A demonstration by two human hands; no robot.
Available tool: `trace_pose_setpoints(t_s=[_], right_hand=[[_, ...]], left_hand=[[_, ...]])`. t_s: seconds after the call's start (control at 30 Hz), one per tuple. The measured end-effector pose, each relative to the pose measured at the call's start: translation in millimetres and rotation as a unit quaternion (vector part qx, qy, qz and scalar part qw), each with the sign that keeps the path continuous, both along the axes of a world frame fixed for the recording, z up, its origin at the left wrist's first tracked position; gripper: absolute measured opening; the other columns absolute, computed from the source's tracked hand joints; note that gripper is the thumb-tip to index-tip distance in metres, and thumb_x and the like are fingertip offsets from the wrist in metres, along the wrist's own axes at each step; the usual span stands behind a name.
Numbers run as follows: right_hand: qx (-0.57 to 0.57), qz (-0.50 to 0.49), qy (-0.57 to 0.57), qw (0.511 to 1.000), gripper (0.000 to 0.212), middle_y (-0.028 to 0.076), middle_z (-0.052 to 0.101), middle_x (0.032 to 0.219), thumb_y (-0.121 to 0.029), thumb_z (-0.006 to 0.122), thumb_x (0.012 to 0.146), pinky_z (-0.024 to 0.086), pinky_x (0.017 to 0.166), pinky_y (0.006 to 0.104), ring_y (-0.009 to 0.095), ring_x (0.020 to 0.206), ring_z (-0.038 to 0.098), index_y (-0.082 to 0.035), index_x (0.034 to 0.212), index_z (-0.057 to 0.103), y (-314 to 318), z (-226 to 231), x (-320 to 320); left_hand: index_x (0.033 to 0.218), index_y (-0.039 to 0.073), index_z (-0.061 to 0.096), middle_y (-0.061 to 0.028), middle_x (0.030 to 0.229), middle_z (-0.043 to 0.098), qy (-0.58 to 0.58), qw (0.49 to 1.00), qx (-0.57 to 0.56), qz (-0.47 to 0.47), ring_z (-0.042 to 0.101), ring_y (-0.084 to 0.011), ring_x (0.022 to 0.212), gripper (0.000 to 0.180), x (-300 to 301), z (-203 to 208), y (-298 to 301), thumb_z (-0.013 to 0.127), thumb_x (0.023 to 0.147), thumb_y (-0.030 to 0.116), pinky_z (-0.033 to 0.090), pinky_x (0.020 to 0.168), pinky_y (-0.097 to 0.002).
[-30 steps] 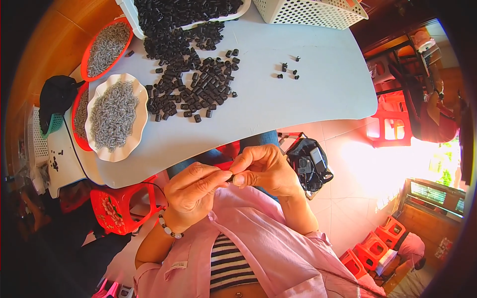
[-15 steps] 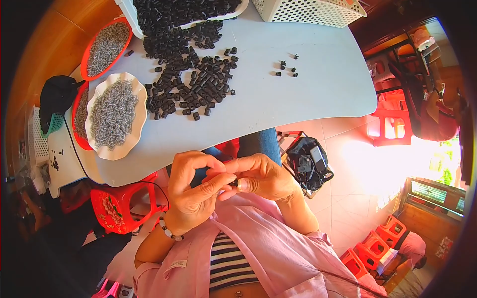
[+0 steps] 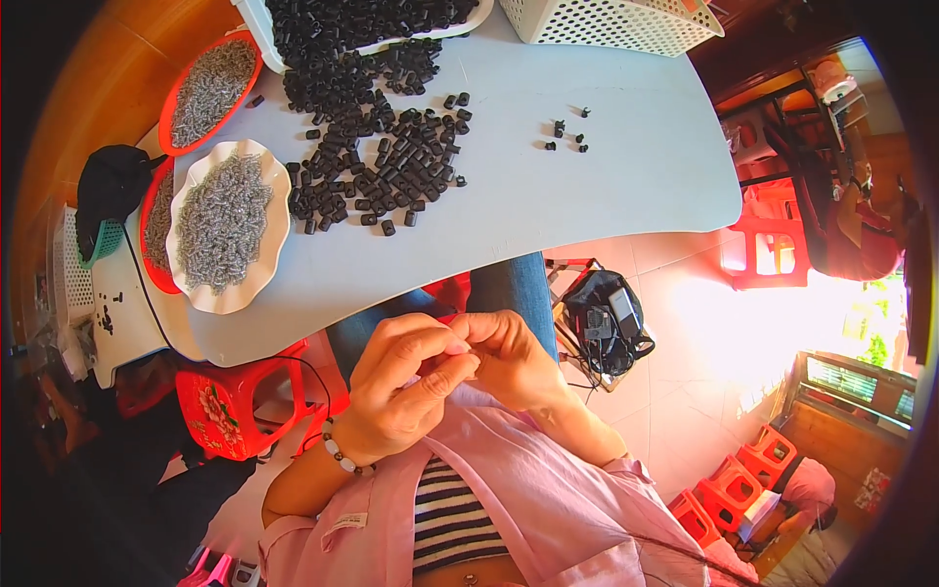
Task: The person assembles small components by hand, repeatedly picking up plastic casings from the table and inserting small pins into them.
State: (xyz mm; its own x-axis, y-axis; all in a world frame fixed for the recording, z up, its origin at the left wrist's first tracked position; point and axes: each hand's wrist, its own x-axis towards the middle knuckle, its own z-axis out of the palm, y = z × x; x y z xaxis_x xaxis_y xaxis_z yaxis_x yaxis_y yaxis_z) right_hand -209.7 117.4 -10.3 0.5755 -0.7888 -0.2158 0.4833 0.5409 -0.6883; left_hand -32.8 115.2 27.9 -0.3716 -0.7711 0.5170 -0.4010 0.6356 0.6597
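My left hand (image 3: 416, 377) and my right hand (image 3: 509, 364) meet in front of my chest, just off the table's near edge. Left thumb and forefinger are pinched together against the curled right fingers. The small black plastic part between the fingertips showed half a second ago; now the fingers cover it. Beyond the hands, a heap of black plastic parts (image 3: 401, 171) spreads over the pale table (image 3: 606, 196). To its left, a scalloped white dish (image 3: 279, 235) holds many small metal springs (image 3: 225, 220).
Red bowls (image 3: 167, 127) of similar metal pieces stand at the far left. A white tray (image 3: 258, 29) of black parts and a perforated white basket (image 3: 611, 27) sit at the back. Several tiny black pieces (image 3: 558, 128) lie right of the heap. A red stool (image 3: 210, 411) stands lower left.
Both hands have drawn closer together and turned slightly, and the left fingers have closed in. The small black part has gone out of sight behind the fingers.
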Motion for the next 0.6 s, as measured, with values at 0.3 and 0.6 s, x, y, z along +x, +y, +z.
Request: trace_pose_setpoints(t_s=[0.3,0.6], right_hand=[[0.023,-0.041,0.075,0.996,0.022,0.008,0.069,0.108,-0.004,0.053,0.102,0.056,0.093,0.03,0.014,0.101,0.066,0.005,0.119,0.064,-1.8,24.9,3.3],[-0.01,-0.025,0.104,0.994,0.024,0.009,0.069,0.11,-0.006,0.053,0.103,0.057,0.092,0.0297,0.015,0.101,0.067,0.006,0.121,0.064,-5.5,16.4,2.6]], left_hand=[[0.109,0.004,0.074,-0.0104,0.109,0.067,0.143,0.977,0.147,0.055,0.068,-0.0207,0.092,0.032,3.3,-30.6,6.2,0.07,0.082,-0.012,0.059,0.078,-0.0277],[0.115,0.004,0.072,-0.0126,0.115,0.067,0.082,0.984,0.151,0.052,0.07,-0.0207,0.095,0.036,8.0,-19.7,-0.5,0.066,0.084,-0.013,0.06,0.08,-0.0293]])
